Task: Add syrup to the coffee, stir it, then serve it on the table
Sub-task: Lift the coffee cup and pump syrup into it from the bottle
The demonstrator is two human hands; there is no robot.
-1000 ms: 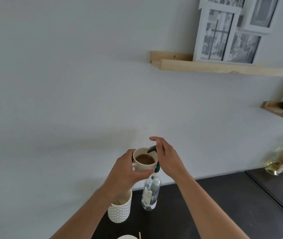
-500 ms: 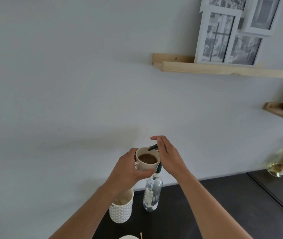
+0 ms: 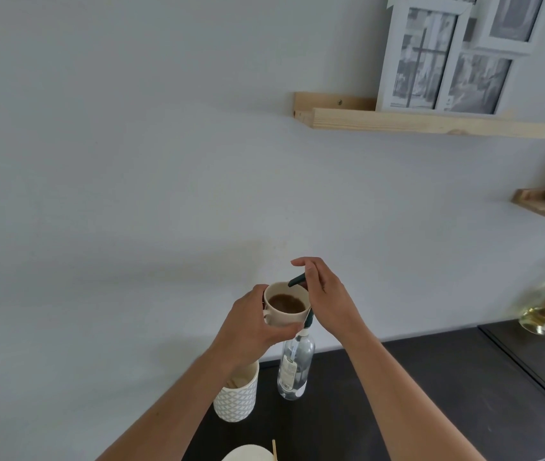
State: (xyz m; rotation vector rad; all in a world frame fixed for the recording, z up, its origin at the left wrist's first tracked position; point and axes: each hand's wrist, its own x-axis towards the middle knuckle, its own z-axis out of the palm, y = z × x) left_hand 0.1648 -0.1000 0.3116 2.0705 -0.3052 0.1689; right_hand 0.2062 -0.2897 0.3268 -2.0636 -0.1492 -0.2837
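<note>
barely anything has changed over the last second tbh. the left hand [image 3: 251, 322] still has the cup [image 3: 285, 304] wrapped in its fingers, held up off the dark counter [image 3: 430, 377] right under the nozzle of the syrup bottle [image 3: 294, 367]. the right hand [image 3: 327, 297] stays loosely curled on the dark pump head [image 3: 297, 280], gripping nothing else. coffee level looks about the same, so my guess is we're mid-pump on step 1. no stirring yet, though a wooden stick [image 3: 274, 450] waits at the bottom edge.
</note>
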